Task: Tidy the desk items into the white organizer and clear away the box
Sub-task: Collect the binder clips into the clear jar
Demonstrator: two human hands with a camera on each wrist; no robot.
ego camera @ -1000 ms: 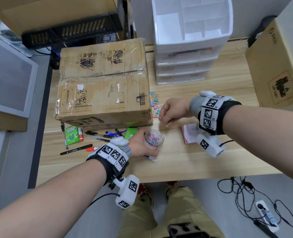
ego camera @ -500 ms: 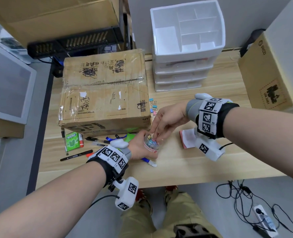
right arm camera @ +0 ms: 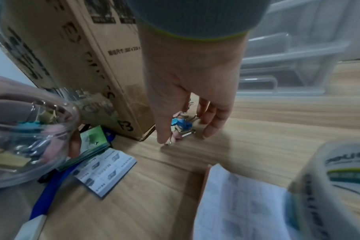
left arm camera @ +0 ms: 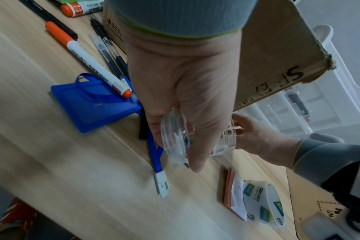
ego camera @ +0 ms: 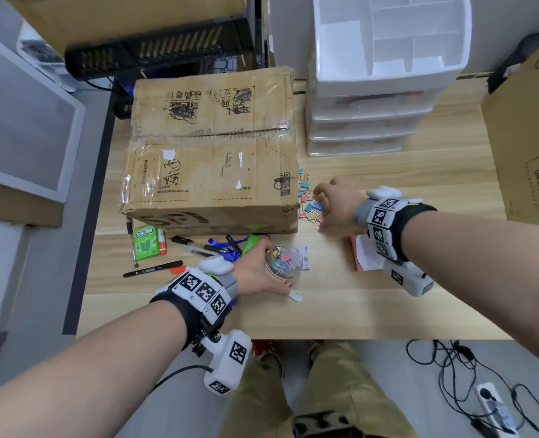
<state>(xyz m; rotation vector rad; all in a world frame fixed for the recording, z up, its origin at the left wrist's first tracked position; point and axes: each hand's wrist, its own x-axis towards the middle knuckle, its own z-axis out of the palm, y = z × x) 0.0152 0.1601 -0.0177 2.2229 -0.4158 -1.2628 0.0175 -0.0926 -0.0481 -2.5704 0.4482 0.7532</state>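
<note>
Back from the clear jar (ego camera: pixel 284 263) went the right hand (ego camera: pixel 337 203), fingers spread astride the binder clips (ego camera: pixel 309 207) lying on the tabletop (ego camera: pixel 388 305), just right of the cardboard box (ego camera: pixel 211 172). The left hand (ego camera: pixel 252 273) gripped the tilted jar nearer. The clips looked light, stiff and tangle-prone; pinching the coloured bodies seemed surest.

Bright even light, soft shadows — wrist views blurred, edges bowed.

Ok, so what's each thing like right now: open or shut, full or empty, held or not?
Box, flaps shut and taped, on the desk.
Jar, lid off, some clips inside, gripped by left hand.
Clips, loose on the desk, right hand over them, thumb touching one.
Organizer, top empty, drawers shut.
</note>
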